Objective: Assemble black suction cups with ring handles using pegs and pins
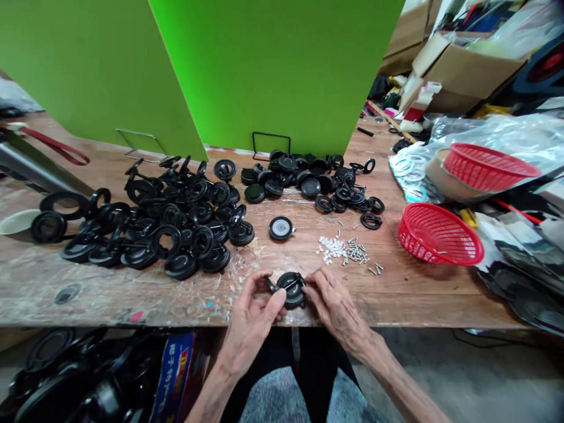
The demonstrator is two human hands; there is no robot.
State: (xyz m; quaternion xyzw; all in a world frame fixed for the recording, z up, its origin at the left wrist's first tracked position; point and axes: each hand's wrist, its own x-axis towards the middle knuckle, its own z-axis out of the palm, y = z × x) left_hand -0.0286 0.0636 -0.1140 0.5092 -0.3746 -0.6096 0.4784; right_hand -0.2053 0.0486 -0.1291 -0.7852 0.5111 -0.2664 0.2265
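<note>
Both my hands meet over the near edge of the wooden table (88,288). My left hand (254,311) and my right hand (331,301) are closed together on one black round part (291,288), with a small silver screw or pin showing on top of it. Just beyond lies a single black disc with a pale centre (281,228). A small heap of white plastic bits (331,248) and silver screws (359,254) sits to the right of my hands.
A big pile of black ring assemblies (167,229) covers the left middle. Black caps and rings (308,179) lie by the green board (273,70). Two red baskets (438,235) (489,167) stand right, amid plastic bags and cardboard boxes (458,64).
</note>
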